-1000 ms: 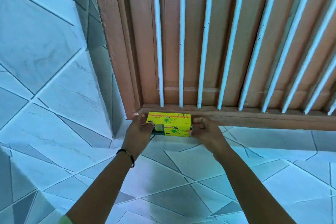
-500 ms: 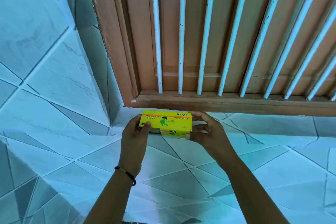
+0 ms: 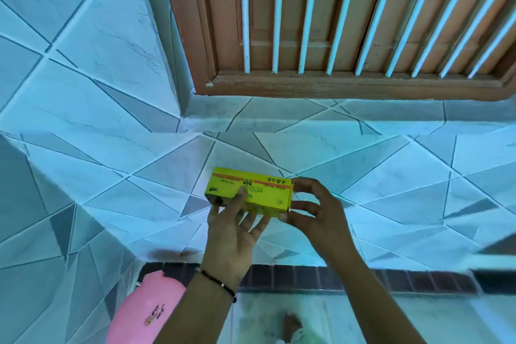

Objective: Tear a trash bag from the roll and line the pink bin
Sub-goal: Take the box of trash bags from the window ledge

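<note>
A yellow trash bag box (image 3: 265, 193) with green print is held in the air in front of the tiled wall, between both hands. My left hand (image 3: 234, 234) grips its left end and underside, thumb on the front face. My right hand (image 3: 312, 212) pinches its right end with thumb and fingers. No bag or roll shows outside the box. The pink bin (image 3: 142, 313) stands on the floor at the lower left, partly hidden behind my left forearm; its opening is out of sight.
A wooden window frame (image 3: 335, 86) with white bars sits above a tiled ledge (image 3: 279, 114). Light tiled walls close in on the left. A dark brick strip (image 3: 363, 276) runs along the floor line. A bare foot (image 3: 291, 324) shows at the bottom.
Both hands have carried the box from the window ledge down and toward me. The view has dropped, bringing the pink bin and the floor into sight.
</note>
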Motion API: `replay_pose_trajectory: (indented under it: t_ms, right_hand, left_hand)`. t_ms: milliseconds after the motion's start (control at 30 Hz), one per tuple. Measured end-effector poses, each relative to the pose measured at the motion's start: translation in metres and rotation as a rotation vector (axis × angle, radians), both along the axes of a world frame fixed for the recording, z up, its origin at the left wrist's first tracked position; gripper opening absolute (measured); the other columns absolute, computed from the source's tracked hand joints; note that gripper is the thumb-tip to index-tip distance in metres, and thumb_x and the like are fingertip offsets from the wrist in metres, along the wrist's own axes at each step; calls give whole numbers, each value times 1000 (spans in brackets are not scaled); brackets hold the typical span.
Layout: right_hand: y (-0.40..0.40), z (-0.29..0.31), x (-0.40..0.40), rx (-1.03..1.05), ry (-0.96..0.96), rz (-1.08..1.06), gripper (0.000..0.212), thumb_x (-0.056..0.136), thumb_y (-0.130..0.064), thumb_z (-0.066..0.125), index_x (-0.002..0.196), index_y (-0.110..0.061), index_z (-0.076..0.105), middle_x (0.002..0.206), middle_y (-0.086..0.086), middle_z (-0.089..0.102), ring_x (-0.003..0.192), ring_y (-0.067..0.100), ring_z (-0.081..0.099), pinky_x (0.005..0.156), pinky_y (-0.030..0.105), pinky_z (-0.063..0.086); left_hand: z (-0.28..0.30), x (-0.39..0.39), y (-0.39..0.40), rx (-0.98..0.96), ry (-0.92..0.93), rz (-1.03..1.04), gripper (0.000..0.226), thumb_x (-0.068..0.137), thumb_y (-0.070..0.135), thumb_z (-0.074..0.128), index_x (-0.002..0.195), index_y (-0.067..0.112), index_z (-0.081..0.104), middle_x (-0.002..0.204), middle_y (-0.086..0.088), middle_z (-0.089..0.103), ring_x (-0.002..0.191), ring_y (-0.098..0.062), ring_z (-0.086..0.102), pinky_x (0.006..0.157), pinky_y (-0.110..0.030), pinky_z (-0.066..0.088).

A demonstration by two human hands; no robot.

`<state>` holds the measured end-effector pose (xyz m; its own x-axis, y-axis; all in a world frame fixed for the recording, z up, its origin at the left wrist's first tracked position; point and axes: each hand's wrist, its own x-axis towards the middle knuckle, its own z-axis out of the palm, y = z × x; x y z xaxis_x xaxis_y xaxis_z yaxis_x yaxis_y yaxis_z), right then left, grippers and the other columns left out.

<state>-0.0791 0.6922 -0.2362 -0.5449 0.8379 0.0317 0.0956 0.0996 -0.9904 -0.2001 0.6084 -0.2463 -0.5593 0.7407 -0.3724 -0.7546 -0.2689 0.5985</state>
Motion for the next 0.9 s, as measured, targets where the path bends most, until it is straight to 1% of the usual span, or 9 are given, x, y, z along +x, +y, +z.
replay_pose_trajectory:
  t_ms: [67,133,233,300,433,567,700,767,900]
  right_hand:
    - [-13,-4,4,-28,12,-28,52,61,5,79,97,-27,60,94,-14,65,77,11,69,75,31,57]
    - [-24,-6,7,-26,2,-43,51,61,4,80,97,-26,60,97,-10,64,77,11,69,75,32,57]
    - [-34,-6,15,-5,6,-41,48,61,0,81,95,-26,60,98,-8,63,75,8,69,68,21,54]
    - [-37,-3,20,6,12,-16,47,62,-2,82,97,-24,60,100,-8,64,76,7,69,64,16,53]
    - [-42,0,35,4,-1,45,47,66,-5,80,102,-24,58,106,-8,62,82,5,68,65,15,52]
    - [-39,-2,53,-151,23,137,28,80,-12,71,103,-21,59,108,-4,63,85,14,70,76,26,56]
    - [-43,-7,59,-433,162,121,12,88,-5,59,99,-8,58,103,18,60,75,23,66,74,33,58]
    - [-46,-13,62,-510,164,167,12,88,-6,58,99,-10,57,97,17,63,74,25,66,75,37,59]
    - [-53,-18,66,-527,140,212,25,78,-18,63,100,-11,56,87,10,70,75,27,68,78,40,58]
  left_hand:
    - [-4,11,-4,-32,-44,22,85,69,13,78,138,20,31,125,-18,58,87,-24,65,73,-46,58]
    - [-6,21,-5,-98,-70,86,86,79,6,68,143,27,13,123,-20,57,80,-24,62,62,-41,57]
    - [-5,25,-9,-118,-76,97,83,81,6,65,142,25,13,103,-20,60,71,-25,60,49,-34,54]
    - [-1,25,-14,-117,-51,76,76,81,7,64,141,23,20,105,-21,60,75,-28,61,48,-33,54]
    - [5,37,-27,-84,5,-3,60,81,12,62,135,15,37,102,-15,61,72,-25,66,51,-32,55]
    - [5,53,-32,-73,40,44,54,83,8,60,132,19,39,104,-13,63,66,-20,71,63,-39,60]
    - [3,72,-40,-111,150,107,62,82,7,62,134,28,35,98,-3,70,75,-21,70,65,-36,60]
    - [4,79,-45,-128,225,146,66,82,6,63,135,30,33,92,2,72,82,-23,69,65,-34,59]
    - [0,90,-56,-169,307,195,71,80,7,65,136,35,31,113,-9,68,102,-32,65,75,-37,58]
